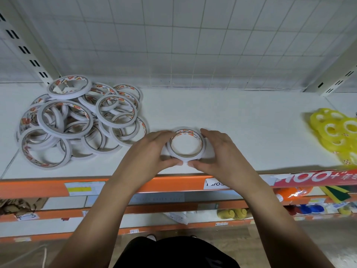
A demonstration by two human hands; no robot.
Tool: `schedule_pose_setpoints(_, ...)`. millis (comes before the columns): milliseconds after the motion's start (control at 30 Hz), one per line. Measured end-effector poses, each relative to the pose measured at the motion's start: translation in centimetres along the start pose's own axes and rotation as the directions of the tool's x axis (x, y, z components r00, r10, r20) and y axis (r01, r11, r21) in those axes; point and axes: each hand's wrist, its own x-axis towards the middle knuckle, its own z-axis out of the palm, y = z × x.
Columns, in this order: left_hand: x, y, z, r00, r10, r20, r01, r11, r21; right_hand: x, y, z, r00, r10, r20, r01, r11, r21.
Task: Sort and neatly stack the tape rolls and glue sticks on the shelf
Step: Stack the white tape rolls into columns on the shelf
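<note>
A small stack of white double-sided tape rolls [186,154] stands near the front edge of the white shelf [241,128]. My left hand [152,149] cups its left side, thumb at the front. My right hand [218,151] cups its right side, and the two thumbs nearly meet in front of the stack. A loose heap of several more white tape rolls [77,120] lies at the shelf's left, some flat and some leaning on one another. No glue sticks show in this view.
Yellow tape rolls [336,132] lie in a pile at the shelf's right end. An orange shelf lip [48,187] with price labels runs along the front. A wire grid panel [173,45] backs the shelf. Lower shelves hold assorted goods.
</note>
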Motion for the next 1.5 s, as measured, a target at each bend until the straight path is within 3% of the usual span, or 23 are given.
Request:
schedule_pose_setpoints(300, 0.2, 0.1, -0.3, 0.999, -0.027, 0.031, 0.028, 0.998, -0.049, 0.4, 0.2, -0.1, 0.999, 0.013, 0.046, -0.009, 0.997, -0.081)
schedule_pose_setpoints(633, 0.3, 0.5, -0.6, 0.999, -0.014, 0.051, 0.012, 0.999, 0.032, 1.0, 0.3, -0.2, 0.998, -0.021, 0.056, 0.030, 0.985, -0.168)
schedule_pose_setpoints(867, 0.2, 0.9, -0.6, 0.999, 0.003, 0.048, -0.006, 0.998, 0.063, 0.9, 0.3, -0.4, 0.998, 0.001, 0.060, 0.009, 0.986, -0.166)
schedule_pose_setpoints(1067, 0.2, 1.5, -0.7, 0.994, -0.074, 0.079, 0.068, 0.994, 0.081, 0.8, 0.3, -0.8, 0.996, 0.056, 0.064, -0.043, 0.979, -0.197)
schedule_pose_setpoints(1500, 0.5, 1.7, -0.8, 0.997, -0.033, 0.071, 0.023, 0.991, 0.133, 0.6, 0.2, -0.8, 0.996, 0.050, 0.077, -0.038, 0.988, -0.152)
